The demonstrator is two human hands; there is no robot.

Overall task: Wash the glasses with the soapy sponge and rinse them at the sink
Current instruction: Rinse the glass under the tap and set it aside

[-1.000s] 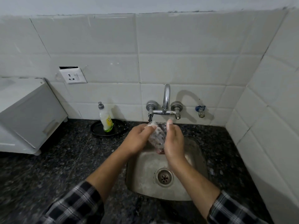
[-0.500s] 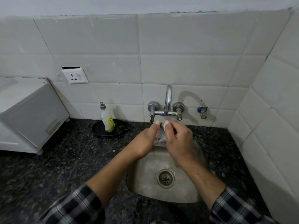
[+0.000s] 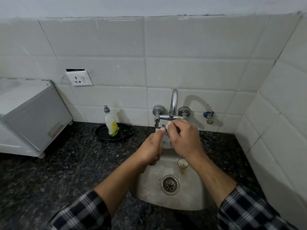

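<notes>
My left hand [image 3: 152,146] grips a clear soapy glass [image 3: 164,141] from the left, just under the tap [image 3: 173,103] and above the steel sink [image 3: 149,190]. My right hand [image 3: 184,140] curls over the glass's top and right side, hiding most of it. No sponge shows between the fingers. A second small glass [image 3: 182,165] with foam inside stands upright in the sink, below my right wrist. I cannot tell whether water runs from the spout.
A dish-soap bottle [image 3: 111,124] stands on a black plate [image 3: 123,132] left of the tap. A white appliance [image 3: 33,117] sits at far left on the dark granite counter [image 3: 69,166]. A small blue valve [image 3: 208,115] sticks out right of the tap. The tiled wall corner closes in on the right.
Both hands carried the glass up and back toward the tap. My right hand went from lying flat against the glass to curling over it. The small glass in the sink came into view.
</notes>
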